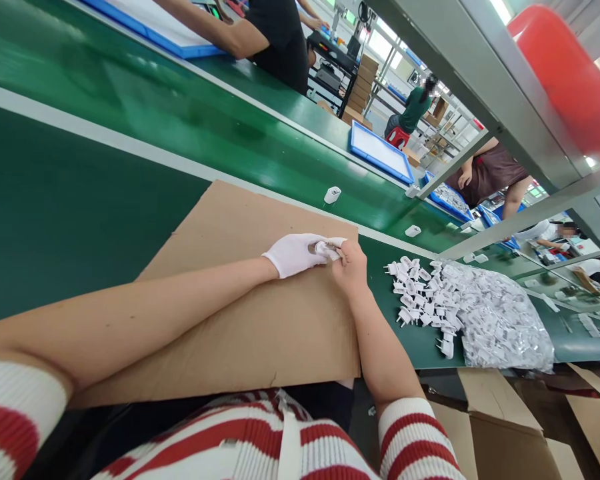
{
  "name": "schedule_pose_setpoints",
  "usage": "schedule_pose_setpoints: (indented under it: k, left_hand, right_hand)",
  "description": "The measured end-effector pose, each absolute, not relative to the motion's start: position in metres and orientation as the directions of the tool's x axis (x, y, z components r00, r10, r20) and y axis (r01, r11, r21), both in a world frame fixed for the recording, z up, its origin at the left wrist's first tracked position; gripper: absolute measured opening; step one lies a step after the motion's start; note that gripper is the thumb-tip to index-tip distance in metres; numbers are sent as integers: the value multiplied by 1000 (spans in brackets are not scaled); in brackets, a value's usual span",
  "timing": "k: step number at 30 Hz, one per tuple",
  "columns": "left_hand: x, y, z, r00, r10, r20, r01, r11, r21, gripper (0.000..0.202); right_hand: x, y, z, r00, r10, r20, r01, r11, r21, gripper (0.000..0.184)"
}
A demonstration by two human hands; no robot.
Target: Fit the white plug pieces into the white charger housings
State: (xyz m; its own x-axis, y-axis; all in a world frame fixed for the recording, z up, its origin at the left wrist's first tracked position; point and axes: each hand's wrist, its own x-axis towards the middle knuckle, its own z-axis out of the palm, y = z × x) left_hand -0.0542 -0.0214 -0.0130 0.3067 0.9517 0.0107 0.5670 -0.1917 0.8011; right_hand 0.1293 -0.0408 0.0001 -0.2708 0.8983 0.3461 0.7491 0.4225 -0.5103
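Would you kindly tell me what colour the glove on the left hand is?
The glove is white, shown best in the head view.

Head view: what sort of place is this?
Likely a factory assembly line: a long green belt, a pile of white plug pieces beside a clear bag, and a person in black at a blue-rimmed tray.

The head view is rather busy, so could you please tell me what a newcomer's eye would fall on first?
Probably the white-gloved left hand and the right hand, meeting at the centre around a small white part above a cardboard sheet. Next, perhaps, the pile of white plug pieces beside a filled clear plastic bag at right, and the blurred red object at upper right.
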Motion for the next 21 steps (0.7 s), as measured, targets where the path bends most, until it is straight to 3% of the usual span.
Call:
schedule_pose_setpoints:
  k: [4,10,13,17,21]
  left_hand:
    - [-54,-21,-14,302,953,19,569,-196,799,37]
    - [-53,-25,-15,291,956,18,536,-179,825,44]
    - [-51,-30,-16,246,969,-5,667,-166,726,44]
    - [-50,-34,-16,239,971,7,804,-202,560,36]
    - [-54,-23,-11,296,954,-40,796,-223,563,35]
  right_hand:
    - [128,-42,3,-264,903,340,746,414,-521,34]
    - [125,-40,6,-313,892,328,803,432,-410,34]
    - [122,-43,8,-270,918,291,844,372,-388,33]
    - [115,-46,5,-220,935,278,823,331,-462,37]
    - [120,-43,5,-197,945,261,737,318,-596,36]
